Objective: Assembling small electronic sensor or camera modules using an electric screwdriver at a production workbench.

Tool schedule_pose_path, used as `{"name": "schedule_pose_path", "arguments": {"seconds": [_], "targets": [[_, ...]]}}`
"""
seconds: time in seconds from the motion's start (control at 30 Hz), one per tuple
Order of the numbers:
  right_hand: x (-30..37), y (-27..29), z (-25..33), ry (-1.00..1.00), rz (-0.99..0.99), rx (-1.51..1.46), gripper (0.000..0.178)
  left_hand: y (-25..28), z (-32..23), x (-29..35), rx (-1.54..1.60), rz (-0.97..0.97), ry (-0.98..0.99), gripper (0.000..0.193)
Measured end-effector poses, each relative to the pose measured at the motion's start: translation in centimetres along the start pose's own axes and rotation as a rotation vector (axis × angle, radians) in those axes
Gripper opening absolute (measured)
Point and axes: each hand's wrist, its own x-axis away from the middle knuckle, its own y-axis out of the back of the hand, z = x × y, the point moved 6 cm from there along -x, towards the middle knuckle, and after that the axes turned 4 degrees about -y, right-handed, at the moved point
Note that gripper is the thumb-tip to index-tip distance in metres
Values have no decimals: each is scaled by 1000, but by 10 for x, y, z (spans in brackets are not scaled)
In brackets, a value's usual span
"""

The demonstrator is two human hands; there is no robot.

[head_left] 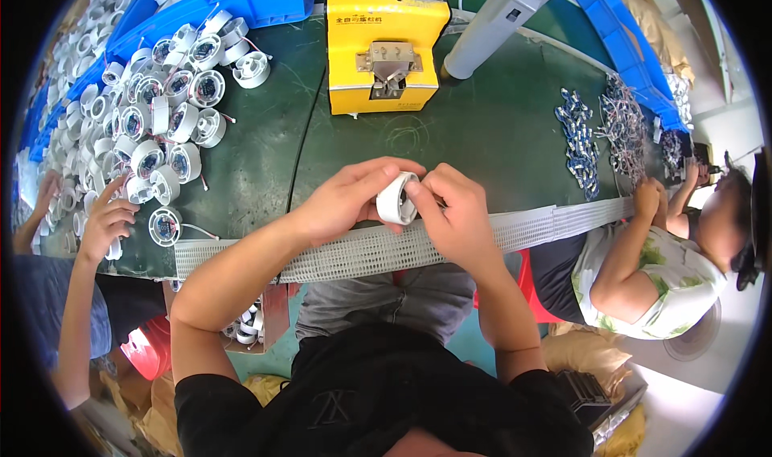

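Head view: green bench (265, 143) carries the lot; clock dirs from mid-bench. Heap of white round housings (161, 117) at 10 o'clock, prob. loose for quick reach. Yellow benchtop machine (388, 48) at 12, set back, apparently to keep off the working edge. Small wired PCBs (578, 145) bunched at 2, prob. apart to avoid mixing. L hand (344, 195) grips white cylindrical housing (391, 203) at centre, seemingly steadying it; R hand (460, 214) pinches its rim, thumb at the opening, prob. for control.
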Motion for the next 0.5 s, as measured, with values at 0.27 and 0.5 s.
{"name": "schedule_pose_path", "arguments": {"seconds": [0.27,0.5], "targets": [[12,22,1,365,-310,345,27,10,-14,2,192,-155,-103,39],[10,7,-22,-282,-233,-737,19,13,-17,6,208,-225,-216,37]]}}
